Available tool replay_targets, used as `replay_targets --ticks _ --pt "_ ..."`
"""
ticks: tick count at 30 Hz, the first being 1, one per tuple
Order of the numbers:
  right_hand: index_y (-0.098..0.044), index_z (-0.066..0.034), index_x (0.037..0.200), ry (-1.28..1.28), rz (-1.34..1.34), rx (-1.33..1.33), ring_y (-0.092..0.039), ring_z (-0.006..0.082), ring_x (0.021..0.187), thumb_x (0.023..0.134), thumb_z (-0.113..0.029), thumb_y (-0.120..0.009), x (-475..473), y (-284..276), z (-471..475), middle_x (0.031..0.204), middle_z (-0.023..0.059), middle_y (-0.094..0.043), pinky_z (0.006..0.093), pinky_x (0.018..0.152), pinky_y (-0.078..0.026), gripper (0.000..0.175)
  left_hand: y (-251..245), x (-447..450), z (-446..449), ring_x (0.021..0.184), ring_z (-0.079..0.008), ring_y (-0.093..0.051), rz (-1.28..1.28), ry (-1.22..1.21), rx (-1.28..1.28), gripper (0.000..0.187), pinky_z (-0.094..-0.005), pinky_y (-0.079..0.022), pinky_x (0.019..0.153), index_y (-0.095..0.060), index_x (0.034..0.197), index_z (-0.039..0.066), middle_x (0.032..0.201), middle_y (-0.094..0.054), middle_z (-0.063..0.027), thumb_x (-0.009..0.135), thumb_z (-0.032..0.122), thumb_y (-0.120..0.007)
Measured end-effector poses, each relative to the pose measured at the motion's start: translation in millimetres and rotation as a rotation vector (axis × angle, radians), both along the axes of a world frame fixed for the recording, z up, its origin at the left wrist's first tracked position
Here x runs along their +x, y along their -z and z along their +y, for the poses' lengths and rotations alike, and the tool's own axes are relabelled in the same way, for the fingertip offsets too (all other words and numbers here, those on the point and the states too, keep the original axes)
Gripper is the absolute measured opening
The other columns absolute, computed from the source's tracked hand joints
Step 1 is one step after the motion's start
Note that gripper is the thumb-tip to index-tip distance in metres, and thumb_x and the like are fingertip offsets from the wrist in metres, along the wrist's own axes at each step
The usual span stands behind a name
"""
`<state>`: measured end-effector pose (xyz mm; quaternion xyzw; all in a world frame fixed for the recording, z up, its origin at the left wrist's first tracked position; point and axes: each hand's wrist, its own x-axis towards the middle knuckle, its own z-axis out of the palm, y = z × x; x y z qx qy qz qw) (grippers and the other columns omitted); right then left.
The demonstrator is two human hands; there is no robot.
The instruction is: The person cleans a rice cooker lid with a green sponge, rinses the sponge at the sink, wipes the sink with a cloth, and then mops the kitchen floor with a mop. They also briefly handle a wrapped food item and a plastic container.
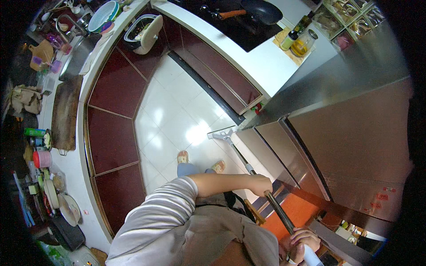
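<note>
My left hand (261, 185) is closed around the middle of the metal pole (279, 211) of a floor squeegee or flat mop. Lower right, my right hand (303, 242) grips the pole near its upper end, by a white section. The pole slants down to a wide grey head (222, 133), which lies on the pale tiled floor (179, 109) beside the base of the metallic fridge. My left arm, in a light sleeve, crosses in front of my body. My feet, in patterned slippers (182, 157), stand just below and left of the head.
Dark red cabinets (114, 133) line the left, under a white counter crowded with dishes and a wooden board (67, 113). An open-lidded bin (143, 35) hangs at the far corner. A pan (263, 12) rests on the black hob. The fridge (352, 146) bounds the right.
</note>
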<state>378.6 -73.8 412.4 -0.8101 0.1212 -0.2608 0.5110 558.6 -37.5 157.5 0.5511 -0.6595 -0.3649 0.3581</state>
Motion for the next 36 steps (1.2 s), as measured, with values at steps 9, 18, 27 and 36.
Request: replay_targets --ticks 9,18,27,36 --pt "-0.045 -0.0046 0.060 0.159 -0.074 0.238 -0.052 0.0225 0.061 0.079 -0.022 -0.059 71.5 100.0 58.0 0.060 0.0091 -0.050 0.0418 0.074 -0.045 0.029 55.6 98.3 56.7 0.068 -0.0301 -0.060 -0.103 -0.043 0.157 0.016 -0.0390 -0.046 0.059 -0.065 0.084 0.011 0.075 -0.063 -0.0120 0.071 0.020 -0.061" --pt "-0.046 -0.0043 0.062 0.355 0.107 0.035 -0.054 0.0227 0.058 0.079 -0.023 -0.058 9.6 31.1 121.8 0.057 0.0086 -0.051 0.0417 0.073 -0.048 0.028 39.5 2.8 58.6 0.070 -0.0301 -0.060 0.071 0.348 -0.033 0.029 -0.0416 -0.044 0.060 -0.067 0.095 0.016 0.077 -0.064 -0.0121 0.066 0.021 -0.063" --pt "-0.047 -0.0054 0.062 0.187 0.243 -0.061 -0.056 0.0235 0.060 0.077 -0.024 -0.059 22.4 -19.6 164.0 0.059 0.0087 -0.054 0.0420 0.073 -0.049 0.027 -2.9 -7.0 126.7 0.072 -0.0354 -0.059 0.194 0.250 -0.141 0.013 -0.0459 -0.045 0.064 -0.065 0.077 0.010 0.073 -0.062 -0.0150 0.067 0.015 -0.057" --pt "-0.052 -0.0070 0.067 -0.129 0.188 0.043 -0.062 0.0245 0.068 0.074 -0.025 -0.061 122.5 51.0 181.2 0.064 0.0078 -0.060 0.0445 0.076 -0.050 0.021 45.7 130.6 216.6 0.060 -0.0296 -0.061 -0.145 -0.441 -0.054 0.035 -0.0415 -0.048 0.059 -0.062 0.093 0.014 0.060 -0.059 -0.0076 0.060 0.025 -0.068"
